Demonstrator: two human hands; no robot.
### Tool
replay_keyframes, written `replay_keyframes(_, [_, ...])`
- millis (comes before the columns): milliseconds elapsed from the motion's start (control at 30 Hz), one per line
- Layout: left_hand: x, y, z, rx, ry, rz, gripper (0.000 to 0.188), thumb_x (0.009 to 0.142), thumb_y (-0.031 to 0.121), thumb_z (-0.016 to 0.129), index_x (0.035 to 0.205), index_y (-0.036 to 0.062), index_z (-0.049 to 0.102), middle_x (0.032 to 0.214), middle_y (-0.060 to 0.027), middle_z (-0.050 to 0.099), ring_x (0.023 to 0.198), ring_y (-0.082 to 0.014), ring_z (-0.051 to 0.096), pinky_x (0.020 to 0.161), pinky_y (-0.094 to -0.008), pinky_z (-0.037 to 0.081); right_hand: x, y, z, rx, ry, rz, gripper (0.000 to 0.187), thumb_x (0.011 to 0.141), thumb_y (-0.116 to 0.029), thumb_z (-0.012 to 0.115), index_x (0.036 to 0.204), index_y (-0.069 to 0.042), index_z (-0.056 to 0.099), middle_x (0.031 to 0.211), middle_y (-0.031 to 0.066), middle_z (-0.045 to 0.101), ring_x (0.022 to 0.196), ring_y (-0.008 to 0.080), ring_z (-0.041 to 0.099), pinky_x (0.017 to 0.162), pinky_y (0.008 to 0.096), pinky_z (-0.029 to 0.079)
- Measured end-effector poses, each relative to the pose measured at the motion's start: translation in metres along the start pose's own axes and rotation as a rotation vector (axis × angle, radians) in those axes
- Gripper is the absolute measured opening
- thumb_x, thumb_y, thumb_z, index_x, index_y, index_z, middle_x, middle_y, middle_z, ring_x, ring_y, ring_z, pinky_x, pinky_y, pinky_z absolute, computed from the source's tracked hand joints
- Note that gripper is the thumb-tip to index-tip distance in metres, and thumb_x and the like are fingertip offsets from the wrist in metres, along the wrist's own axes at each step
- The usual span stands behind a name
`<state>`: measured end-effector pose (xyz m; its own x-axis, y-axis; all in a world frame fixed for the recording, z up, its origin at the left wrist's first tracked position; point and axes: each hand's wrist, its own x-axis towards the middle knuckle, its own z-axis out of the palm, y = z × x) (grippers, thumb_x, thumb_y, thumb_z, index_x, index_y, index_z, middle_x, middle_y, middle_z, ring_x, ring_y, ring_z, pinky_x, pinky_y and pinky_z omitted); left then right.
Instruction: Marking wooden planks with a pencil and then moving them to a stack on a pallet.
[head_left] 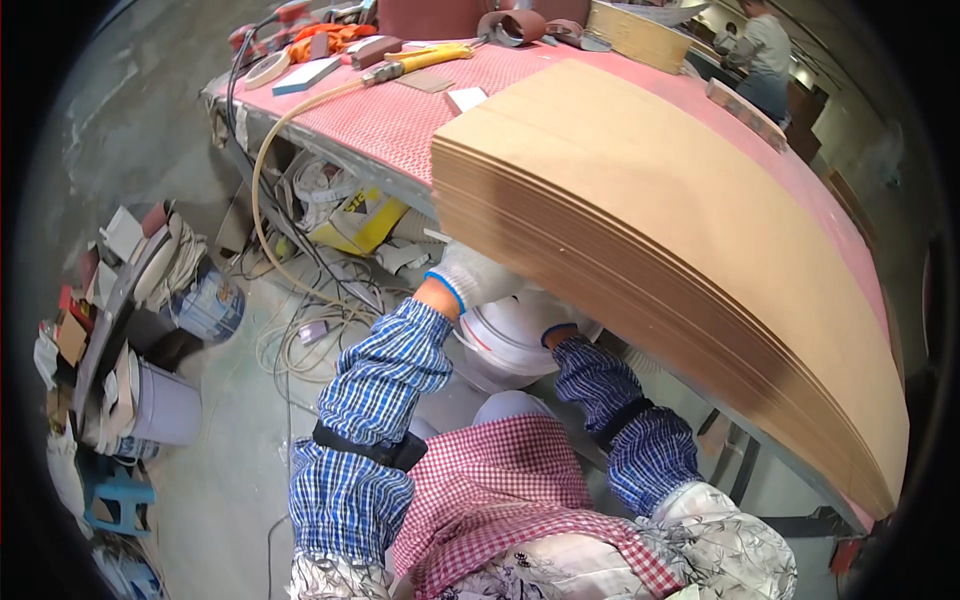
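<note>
A thick stack of thin brown boards [640, 170] with a curved outline lies on the worktable, its near edge reaching over my hands. My left hand [478, 276], in a white knit glove with a blue cuff, is at the stack's near left edge; its fingers are hidden. Close to it, my right hand [542, 314] is mostly hidden below the stack, only its wrist and blue cuff showing clearly. Beneath both hands stands a white bucket [492, 348]. What either hand holds, if anything, is out of sight.
The worktable [350, 125] has a pink textured cover. On it lie a yellow-handled air tool [430, 58], a tape roll [267, 70] and a wooden block [745, 115]. A hose [262, 170] hangs to the floor. Buckets [165, 400] stand at left; a person [765, 60] works far right.
</note>
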<state>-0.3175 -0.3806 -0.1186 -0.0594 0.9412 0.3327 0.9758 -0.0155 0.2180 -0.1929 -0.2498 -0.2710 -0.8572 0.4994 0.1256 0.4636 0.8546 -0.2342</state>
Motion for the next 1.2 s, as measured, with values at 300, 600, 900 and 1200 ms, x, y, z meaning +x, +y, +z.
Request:
replay_keyframes(300, [0.002,0.004,-0.005,0.001,-0.056,-0.057,0.038,0.085,0.045,0.063,0.112,0.0195,0.070,0.111,-0.0070,0.069,0.105,-0.0298,0.063,0.086,-0.0455,0.049,-0.070,0.010,-0.008,-0.072,-0.040,-0.119,0.038,0.085,-0.046,0.060,0.095,-0.010,0.068,0.112,0.0093,0.065,0.106,0.0340,0.058,0.092,0.0465,0.043])
replay_keyframes(600, [-0.002,-0.005,-0.001,-0.064,-0.005,-0.030,0.035,0.086,0.041,0.062,0.112,0.0189,0.070,0.113,-0.0077,0.069,0.106,-0.0298,0.062,0.087,-0.0453,0.049,-0.054,-0.021,-0.005,-0.181,0.149,0.405,0.084,0.078,-0.060,0.064,0.141,-0.009,0.042,0.138,0.0226,0.050,0.126,0.0377,0.048,0.103,0.0504,0.037])
replay_keyframes(900, [0.002,-0.004,-0.002,-0.014,0.033,-0.063,0.036,0.084,0.045,0.066,0.105,0.0169,0.073,0.104,-0.0089,0.071,0.101,-0.0303,0.064,0.085,-0.0443,0.050,-0.039,0.001,-0.053,-0.076,-0.157,0.225,0.082,0.073,-0.050,0.071,0.140,-0.012,0.044,0.139,0.0225,0.049,0.130,0.0381,0.045,0.109,0.0477,0.035])
replay_keyframes(1200, [0.000,0.001,-0.005,0.002,0.094,-0.002,0.032,0.084,0.041,0.066,0.103,0.0161,0.073,0.102,-0.0090,0.071,0.097,-0.0296,0.065,0.083,-0.0419,0.051,-0.016,-0.010,-0.072,0.082,-0.173,0.123,0.084,0.061,-0.049,0.079,0.132,-0.012,0.054,0.135,0.0208,0.054,0.125,0.0380,0.050,0.105,0.0454,0.040])
